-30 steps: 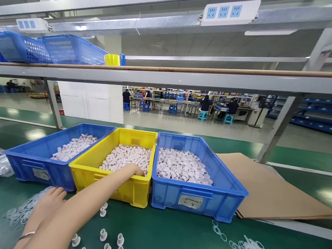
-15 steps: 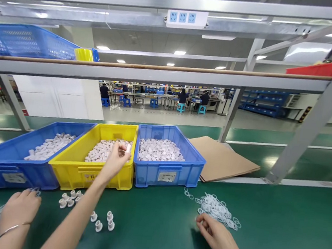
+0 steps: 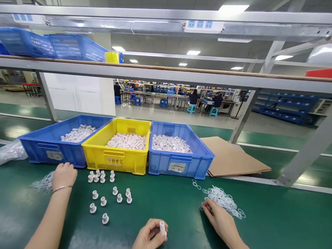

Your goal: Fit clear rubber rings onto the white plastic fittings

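Observation:
My left hand (image 3: 147,241) is closed near the front middle of the table, with a small white plastic sleeve (image 3: 162,226) pinched upright between thumb and fingers. My right hand (image 3: 220,222) rests at the near left edge of a pile of thin white rings (image 3: 220,198). Its thumb and forefinger are pressed together on a white ring (image 3: 201,205), partly hidden by the fingertips. Several white flanged sleeves (image 3: 103,201) stand on the green tabletop to the left of my left hand.
Along the back stand a dark blue bin (image 3: 57,147), a yellow bin (image 3: 114,154) and a lighter blue bin (image 3: 178,160), holding small white parts. Cardboard sheets (image 3: 234,159) lie right of them. A co-worker's hand (image 3: 64,176) is at another ring pile (image 3: 43,182) on the left.
My left hand has come back from the yellow bin to the front middle, still holding the white sleeve. My right hand stays by the rings. The view has shifted left.

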`<state>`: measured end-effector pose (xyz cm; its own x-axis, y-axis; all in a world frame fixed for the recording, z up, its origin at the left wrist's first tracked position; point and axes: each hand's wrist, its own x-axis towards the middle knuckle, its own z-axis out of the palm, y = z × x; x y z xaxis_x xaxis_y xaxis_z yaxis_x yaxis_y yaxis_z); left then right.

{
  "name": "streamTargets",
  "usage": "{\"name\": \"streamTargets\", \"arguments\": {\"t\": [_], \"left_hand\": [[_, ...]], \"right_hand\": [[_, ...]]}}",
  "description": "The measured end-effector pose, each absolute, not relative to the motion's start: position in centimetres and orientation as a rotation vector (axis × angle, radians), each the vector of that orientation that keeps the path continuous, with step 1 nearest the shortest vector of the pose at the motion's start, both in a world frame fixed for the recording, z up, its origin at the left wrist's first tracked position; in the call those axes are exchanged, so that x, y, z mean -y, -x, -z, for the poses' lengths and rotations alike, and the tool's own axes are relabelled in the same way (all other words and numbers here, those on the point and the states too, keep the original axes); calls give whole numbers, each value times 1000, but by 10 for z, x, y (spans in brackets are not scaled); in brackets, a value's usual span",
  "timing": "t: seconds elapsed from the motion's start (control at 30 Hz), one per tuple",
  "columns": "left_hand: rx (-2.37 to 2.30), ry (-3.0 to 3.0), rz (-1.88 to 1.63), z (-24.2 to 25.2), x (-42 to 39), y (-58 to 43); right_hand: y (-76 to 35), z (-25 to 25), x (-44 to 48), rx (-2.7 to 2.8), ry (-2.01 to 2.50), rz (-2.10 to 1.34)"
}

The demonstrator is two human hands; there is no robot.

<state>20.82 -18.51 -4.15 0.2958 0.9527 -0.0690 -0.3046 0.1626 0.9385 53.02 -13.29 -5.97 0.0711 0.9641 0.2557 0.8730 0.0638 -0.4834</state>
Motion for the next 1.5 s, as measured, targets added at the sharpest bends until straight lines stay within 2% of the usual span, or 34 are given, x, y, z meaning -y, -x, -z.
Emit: {"name": "streamTargets", "arguments": {"t": [0.23, 0.47, 0.73, 1.03, 1.27, 1.5], "left_hand": [[-877, -1013, -1119, 37, 197, -191], [-739, -986, -1112, 54, 194, -197], [-635, -1063, -1103, 52, 200, -197], [-817, -1214, -1117, 37, 202, -195], [-654, -948, -1105, 38, 202, -197], [-472, -832, -1029, 35, 203, -197]], "right_hand": [[-485, 41, 147, 1829, 1753, -306], [-408, 7, 186, 1860, 1437, -748], [-377, -20, 204, 1858, 1309, -987], [-377, -13, 214, 1972, 1224, -911], [-383, -6, 213, 1958, 1280, -810], [-384, -15, 210, 1829, 1308, -957]]}}
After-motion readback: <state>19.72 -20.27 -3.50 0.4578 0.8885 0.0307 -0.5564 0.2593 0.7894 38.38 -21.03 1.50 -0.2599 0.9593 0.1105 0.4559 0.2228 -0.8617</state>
